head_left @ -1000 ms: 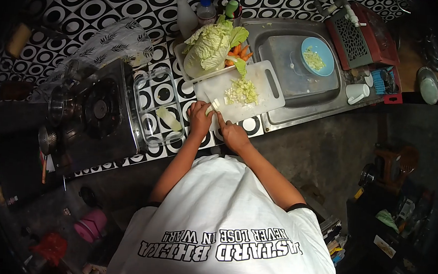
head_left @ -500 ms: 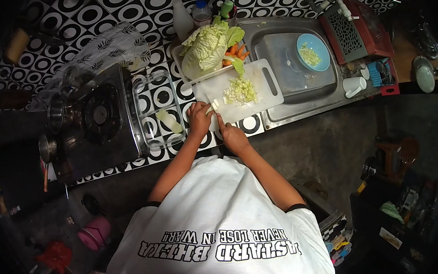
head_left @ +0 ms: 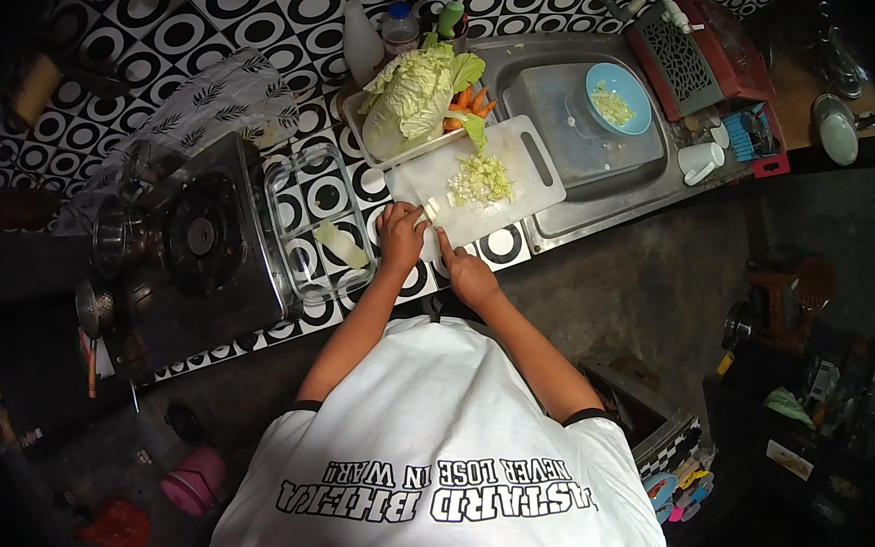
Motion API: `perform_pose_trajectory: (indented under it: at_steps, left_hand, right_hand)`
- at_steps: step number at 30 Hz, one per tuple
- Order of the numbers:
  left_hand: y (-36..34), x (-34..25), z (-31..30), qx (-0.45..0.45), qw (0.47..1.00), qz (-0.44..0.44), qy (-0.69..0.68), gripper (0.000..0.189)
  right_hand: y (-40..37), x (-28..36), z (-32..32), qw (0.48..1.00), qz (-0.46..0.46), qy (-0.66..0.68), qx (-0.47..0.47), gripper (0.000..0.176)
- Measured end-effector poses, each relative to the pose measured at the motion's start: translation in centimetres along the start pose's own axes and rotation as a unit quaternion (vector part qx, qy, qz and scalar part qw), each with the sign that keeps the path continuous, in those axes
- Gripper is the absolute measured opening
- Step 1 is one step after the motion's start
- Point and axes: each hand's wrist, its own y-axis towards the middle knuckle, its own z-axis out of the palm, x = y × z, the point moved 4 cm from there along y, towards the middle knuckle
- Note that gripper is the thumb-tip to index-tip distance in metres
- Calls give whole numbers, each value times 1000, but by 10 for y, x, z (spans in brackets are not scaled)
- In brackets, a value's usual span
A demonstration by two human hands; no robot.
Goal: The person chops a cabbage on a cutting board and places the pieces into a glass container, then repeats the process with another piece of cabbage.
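My left hand (head_left: 401,235) is at the near left corner of the white cutting board (head_left: 541,192), its bent fingers pressing down a pale piece of cabbage (head_left: 430,209). Close beside it, my right hand (head_left: 469,276) is closed on a knife, with the index finger stretched along the top; hand and fingers hide most of the knife. A heap of chopped cabbage (head_left: 481,179) lies in the middle of the board. Behind the board, a tray (head_left: 401,158) holds a big napa cabbage (head_left: 405,106) and several carrots (head_left: 475,103).
A glass dish (head_left: 302,281) with a cabbage leaf (head_left: 341,246) stands on my left, beside the stove (head_left: 199,234). On my right, a blue bowl (head_left: 637,88) with chopped cabbage sits over the sink (head_left: 550,230). A white mug (head_left: 703,161) and a red rack (head_left: 706,59) stand beyond.
The view has shifted slightly. Both hands stay at nearly the same spot on the board, close together around the cabbage piece.
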Motion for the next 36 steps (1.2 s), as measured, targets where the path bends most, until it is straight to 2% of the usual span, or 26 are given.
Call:
perform_pose_trajectory:
  at_steps: [8,20,26,28,36]
  left_hand:
    - [0,1,-1,8,1000,2,-7,29]
    - [2,1,-6,5,1000,17,-23,29]
    - [4,-1,-8,15,1000,26,-5,25]
    - [4,-1,-8,15,1000,26,-6,24]
    - [5,-1,-7,15,999,46,0,23]
  right_hand:
    - [-1,2,9,1000,25,-8,-17,79]
    - [0,11,2,997,56,-60,8,80]
    - [1,13,0,993,38,-114,20,79]
    - [1,13,0,990,27,-136,1,73]
    - [-3,12,12,994,55,-99,-10,78]
